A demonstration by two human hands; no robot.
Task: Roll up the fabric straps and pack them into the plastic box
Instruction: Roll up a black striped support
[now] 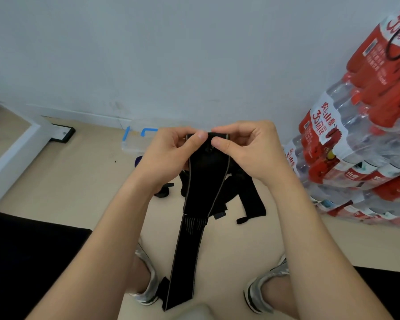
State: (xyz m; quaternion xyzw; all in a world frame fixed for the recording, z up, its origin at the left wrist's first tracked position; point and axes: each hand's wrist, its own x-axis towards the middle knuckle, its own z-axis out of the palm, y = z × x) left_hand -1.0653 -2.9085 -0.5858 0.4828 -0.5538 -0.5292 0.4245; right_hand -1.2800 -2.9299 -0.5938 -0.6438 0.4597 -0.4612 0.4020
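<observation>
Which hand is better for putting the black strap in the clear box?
Probably the left hand: the clear box sits just behind it on the floor, farther from the right hand. Both pinch the strap.

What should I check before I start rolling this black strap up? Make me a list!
1. Both the left hand and right hand pinch the black strap at its top end: ok.
2. It hangs flat, with no twist: ok.
3. Roll already started: cannot tell, the fingers hide the end.
4. Lid off the plastic box: cannot tell, the hands cover part of it.
5. The other straps wait on the floor: ok.
</observation>
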